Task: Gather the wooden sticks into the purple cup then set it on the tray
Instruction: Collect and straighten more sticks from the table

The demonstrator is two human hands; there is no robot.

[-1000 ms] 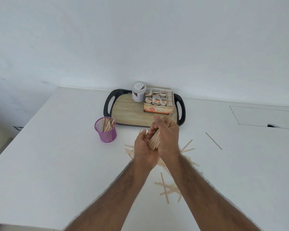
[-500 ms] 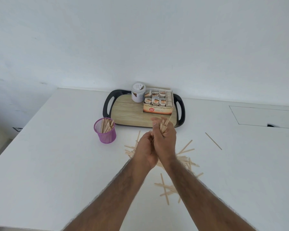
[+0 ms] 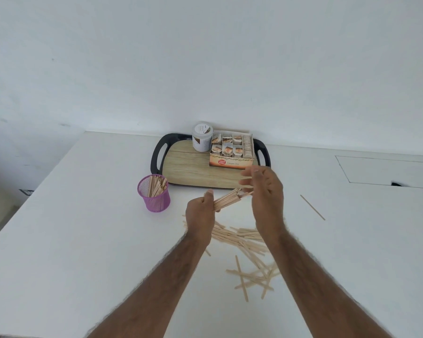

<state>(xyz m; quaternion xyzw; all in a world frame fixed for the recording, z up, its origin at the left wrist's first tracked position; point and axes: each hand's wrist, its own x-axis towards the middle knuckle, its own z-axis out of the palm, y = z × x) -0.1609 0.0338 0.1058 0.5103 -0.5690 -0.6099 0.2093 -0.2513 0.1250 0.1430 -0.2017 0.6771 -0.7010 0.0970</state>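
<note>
up close, the left hand (image 3: 200,213) has its fingers curled tight around a bundle of wooden sticks (image 3: 226,199) that slants up to the right. the right hand (image 3: 266,195) is beside the bundle's far end, fingers spread loose and gripping nothing. below both hands, loose sticks (image 3: 248,242) lie scattered on the white tabletop (image 3: 71,240). left of the hands stands the purple cup (image 3: 154,193), partly filled with sticks, just in front of the tray (image 3: 188,167) holding a tea box (image 3: 231,152) and a white jar (image 3: 202,140).

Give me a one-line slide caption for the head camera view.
Left hand grips a bundle of wooden sticks, right hand open beside it, purple cup waiting before the tray.
</note>
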